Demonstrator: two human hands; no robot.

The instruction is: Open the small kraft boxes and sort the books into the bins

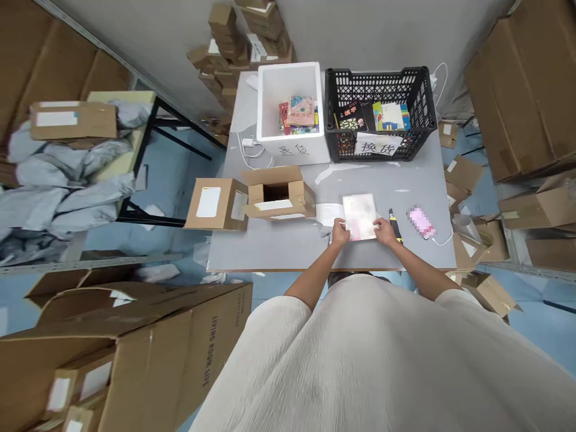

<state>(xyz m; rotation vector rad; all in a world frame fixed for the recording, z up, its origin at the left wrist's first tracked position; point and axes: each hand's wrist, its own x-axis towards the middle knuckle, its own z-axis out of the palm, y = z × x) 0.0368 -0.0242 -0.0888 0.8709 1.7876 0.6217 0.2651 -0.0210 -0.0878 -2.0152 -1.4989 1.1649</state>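
A thin, pale pinkish-white book (359, 215) lies between my hands over the grey table. My left hand (341, 233) pinches its lower left edge, and my right hand (384, 231) grips its lower right edge. Just right of my right hand is a black and yellow tool that looks like a box cutter (395, 226). White paper (329, 214) lies at the book's left side. Farther left stands an opened cardboard box (279, 193) with its flaps up; the inside is dark.
At the back stand a white foam box (293, 144) and a black plastic crate (380, 157), both holding books. A pink phone (421, 222) with a cable lies right. A closed carton (216, 204) overhangs the table's left edge. Large cardboard boxes (180, 354) stand lower left.
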